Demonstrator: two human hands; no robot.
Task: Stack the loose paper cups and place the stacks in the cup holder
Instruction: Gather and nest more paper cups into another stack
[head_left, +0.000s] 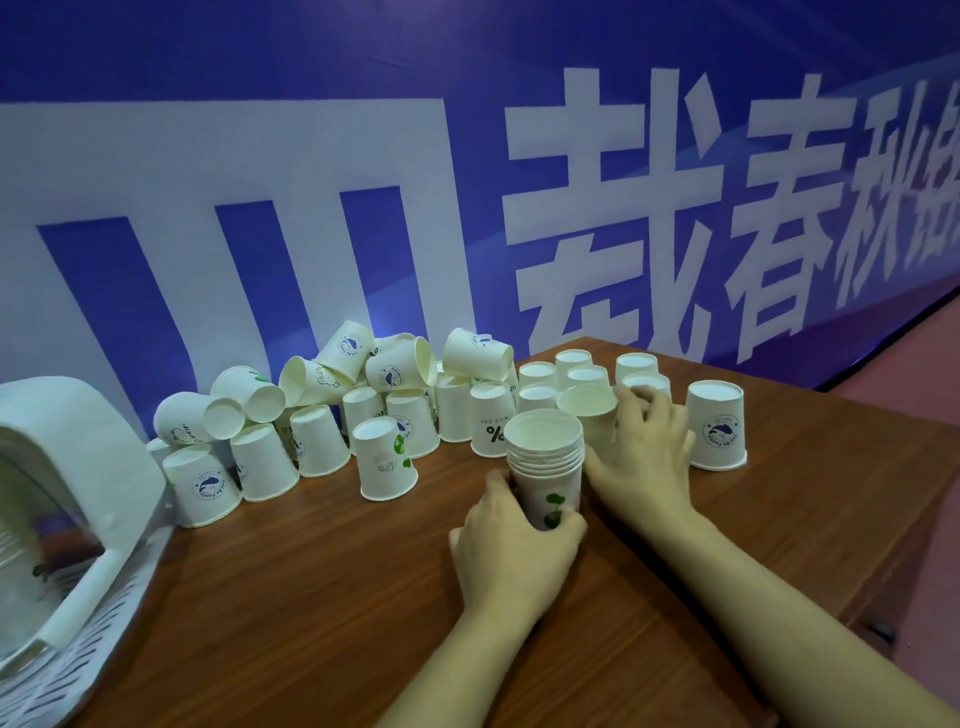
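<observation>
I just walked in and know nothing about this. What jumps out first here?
First, the heap of white paper cups along the wooden table's far edge, many upside down, some tumbled on top. In the middle, the left hand grips an upright stack of nested cups, while the right hand holds another upright cup just behind it. Behind everything hangs a blue banner with huge white characters.

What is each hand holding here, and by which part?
The left hand grips the upright cup stack around its lower wall. The right hand is closed on the side of a single upright cup just behind the stack.
</observation>
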